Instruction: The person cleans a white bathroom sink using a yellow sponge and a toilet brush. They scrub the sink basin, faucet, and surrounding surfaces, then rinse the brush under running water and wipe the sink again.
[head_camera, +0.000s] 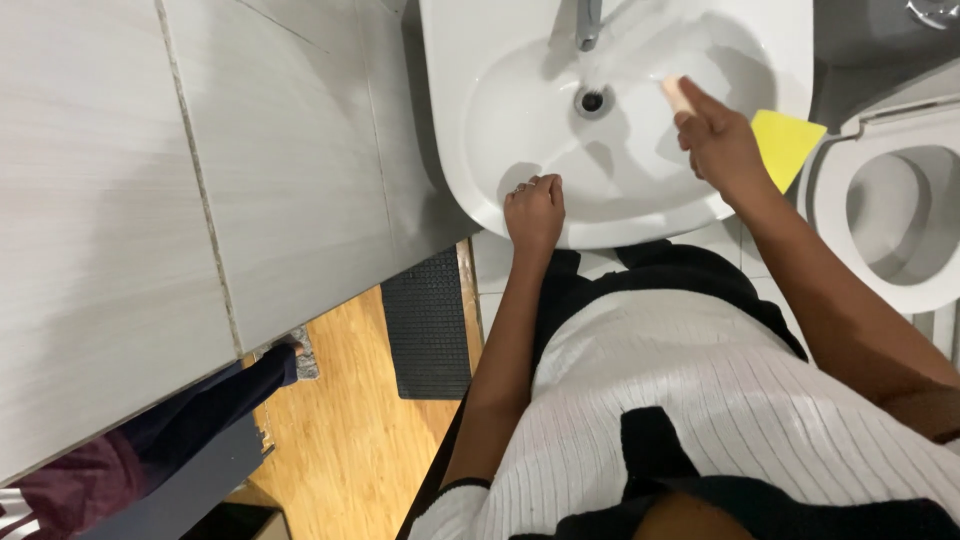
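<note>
Over the white sink, the person's right hand reaches into the basin and closes its fingers around a small pale bar of soap, held just to the right of the drain and below the tap. The left hand is curled into a loose fist that holds nothing, its knuckles resting on the sink's front rim. A yellow cloth lies on the rim just beside the right wrist, partly hidden by it. The soap looks light and stiff, and once wet it would likely be slippery, so a pinch across its narrow sides with several fingertips seems the surest hold. To the right stands a white toilet, and on the wooden floor to the left lies a dark mat
</note>
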